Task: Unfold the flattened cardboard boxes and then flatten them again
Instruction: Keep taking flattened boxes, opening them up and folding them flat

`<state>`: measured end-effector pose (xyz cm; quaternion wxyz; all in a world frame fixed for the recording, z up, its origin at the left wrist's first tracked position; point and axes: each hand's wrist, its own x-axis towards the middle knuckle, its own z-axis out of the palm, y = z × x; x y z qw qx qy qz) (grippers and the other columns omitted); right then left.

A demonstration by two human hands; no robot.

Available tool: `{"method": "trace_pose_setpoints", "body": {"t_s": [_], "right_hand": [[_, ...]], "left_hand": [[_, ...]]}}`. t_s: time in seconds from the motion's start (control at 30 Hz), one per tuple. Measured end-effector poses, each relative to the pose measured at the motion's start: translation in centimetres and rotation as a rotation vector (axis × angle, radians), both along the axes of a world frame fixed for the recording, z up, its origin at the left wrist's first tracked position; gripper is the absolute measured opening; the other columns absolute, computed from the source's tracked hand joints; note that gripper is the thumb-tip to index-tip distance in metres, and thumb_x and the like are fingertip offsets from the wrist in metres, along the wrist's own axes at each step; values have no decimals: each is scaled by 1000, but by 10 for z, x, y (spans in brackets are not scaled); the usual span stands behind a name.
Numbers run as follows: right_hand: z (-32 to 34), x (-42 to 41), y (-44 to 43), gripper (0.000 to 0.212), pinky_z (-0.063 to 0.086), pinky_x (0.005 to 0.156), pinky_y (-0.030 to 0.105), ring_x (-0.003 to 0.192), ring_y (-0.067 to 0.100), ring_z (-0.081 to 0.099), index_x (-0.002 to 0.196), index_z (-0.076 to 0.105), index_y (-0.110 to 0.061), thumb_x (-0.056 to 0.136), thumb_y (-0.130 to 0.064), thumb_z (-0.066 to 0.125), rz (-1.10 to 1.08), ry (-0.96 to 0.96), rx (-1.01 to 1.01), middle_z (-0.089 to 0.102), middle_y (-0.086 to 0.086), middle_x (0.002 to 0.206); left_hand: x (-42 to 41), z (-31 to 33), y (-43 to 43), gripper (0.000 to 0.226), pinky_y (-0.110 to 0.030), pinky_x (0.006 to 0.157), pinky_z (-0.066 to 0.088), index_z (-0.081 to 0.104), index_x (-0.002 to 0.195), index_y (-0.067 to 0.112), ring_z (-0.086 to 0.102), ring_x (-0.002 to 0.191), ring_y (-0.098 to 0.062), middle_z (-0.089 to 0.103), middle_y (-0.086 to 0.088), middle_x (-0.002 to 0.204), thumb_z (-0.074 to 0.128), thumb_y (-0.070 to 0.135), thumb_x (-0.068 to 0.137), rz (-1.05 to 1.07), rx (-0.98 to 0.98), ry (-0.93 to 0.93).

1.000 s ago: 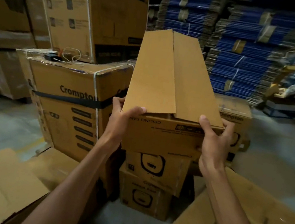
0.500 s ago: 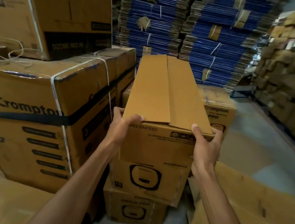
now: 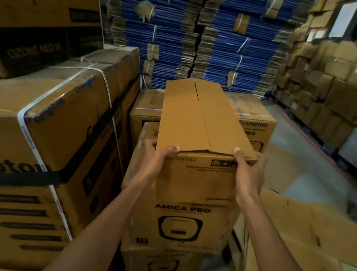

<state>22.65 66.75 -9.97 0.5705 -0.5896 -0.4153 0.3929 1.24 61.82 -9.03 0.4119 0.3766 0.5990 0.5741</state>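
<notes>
Centre frame, the long plain brown cardboard box (image 3: 199, 124), unfolded with top flaps closed, has moved nearer the stack of printed brown cartons (image 3: 179, 222) below it. My left grip (image 3: 157, 162) and right grip (image 3: 247, 175) each clasp a near corner. I judge flattening comes next.

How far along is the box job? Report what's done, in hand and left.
Done: one box stands unfolded, its top flaps folded over. In hand: the left hand and right hand grip its near end, thumbs on top. Left: flattening this box again. Whether the flat cardboard at the right has already been through the cycle cannot be told.
</notes>
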Motion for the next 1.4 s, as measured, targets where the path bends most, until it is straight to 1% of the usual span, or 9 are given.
{"method": "trace_pose_setpoints", "body": {"t_s": [0.13,0.27,0.4,0.7,0.77,0.93,1.1,1.27,1.4], "right_hand": [[-3,8,7,62,46,99,50,118,22,56,139,41,-27,91,-58,64,48,176,-35,58,-5,131],[-69,0,-28,80,45,104,52,130,25,51,143,42,-28,77,-54,79,-39,512,-210,52,-2,144],[-119,-25,-59,65,42,109,59,137,42,45,149,44,-18,92,-33,72,207,814,-521,47,18,147],[-103,-52,-42,105,39,111,60,146,43,31,159,23,-24,74,-22,84,231,1092,-420,20,20,163],[-103,-54,-39,93,35,113,61,146,43,30,155,25,-28,81,-15,80,175,1116,-381,24,20,161],[-87,-48,-32,89,38,113,56,123,34,55,145,35,-27,70,-12,82,40,1051,-246,57,12,137],[-37,-25,-21,81,54,78,38,117,21,60,139,33,-27,77,2,77,34,873,81,61,1,131],[27,15,2,80,50,100,45,120,13,57,139,32,-39,83,-8,78,84,184,345,54,-6,139],[95,27,13,76,46,91,40,116,10,53,137,36,-40,81,-15,80,173,-417,515,51,-21,131]], "left_hand": [[2,9,9,60,-31,88,49,35,133,25,56,119,-18,53,4,132,74,35,90,21,38,132],[9,27,14,76,-49,122,22,29,153,28,25,151,-24,24,-1,166,69,45,91,42,300,940],[38,48,33,94,-60,122,6,5,162,31,-5,156,-31,-9,3,171,54,68,91,-215,250,1417],[59,34,55,90,-66,120,13,10,160,37,8,155,-38,6,1,171,58,67,90,-419,-10,1657],[64,30,50,96,-65,120,15,5,161,35,10,154,-39,7,1,171,59,67,89,-405,2,1697],[69,40,49,104,-63,120,19,3,160,39,16,154,-37,11,3,170,64,72,82,-297,71,1594],[65,72,46,105,-59,116,32,11,160,40,30,149,-32,24,5,168,67,75,78,-102,196,1289],[56,54,31,104,-56,107,46,21,154,50,55,131,-17,57,18,141,77,70,69,32,347,518],[77,22,15,80,-39,94,56,37,143,44,65,109,-2,64,17,124,85,40,79,109,430,-77]]}}
